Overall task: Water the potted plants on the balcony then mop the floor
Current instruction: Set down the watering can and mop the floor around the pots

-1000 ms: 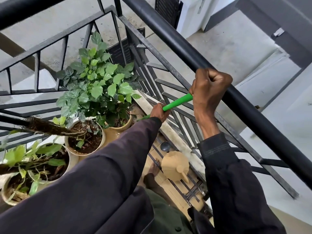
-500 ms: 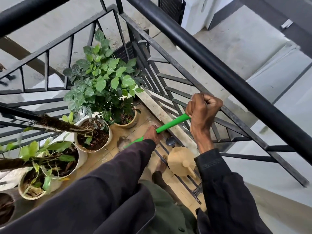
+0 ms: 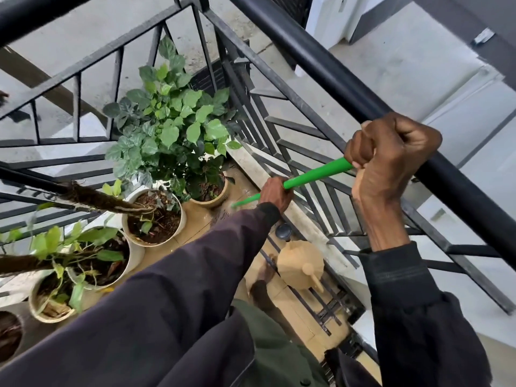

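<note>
Item: bright green, round, plastic mop handle (image 3: 312, 175), slanting from 2 o'clock down to 8 o'clock across the middle of the view. Its lower end passes behind the left sleeve and the mop head is hidden.
Right hand (image 3: 391, 157): fist wrapped round the handle's top end, fingers curled tight together.
Left hand (image 3: 275, 192): grips the shaft lower down, fingers folded round it with the knuckles uppermost.
Step in hand: judged to be mopping. Both hands are on the handle, and the tan plastic watering can (image 3: 300, 265) stands on the floor at 6 o'clock from the handle.
Next move calls for: probably a stroke along the narrow strip of tan tiled floor (image 3: 201, 219) between pots and railing. The head must keep off the pot bases, and the can must be lifted aside to reach beneath it.
Count, handles: one.
Count, hands: two.
Count, cans: one.
Count, pots: five in a row running from 10 o'clock to 8 o'clock of the handle: a tan pot (image 3: 212, 203), a cream pot (image 3: 181, 219), a large white pot (image 3: 136, 256), a small beige pot (image 3: 36, 311), and a dark pot (image 3: 11, 331) cut by the edge.
Surround: black metal railing (image 3: 321, 68), at 12 to 4 o'clock.
</note>
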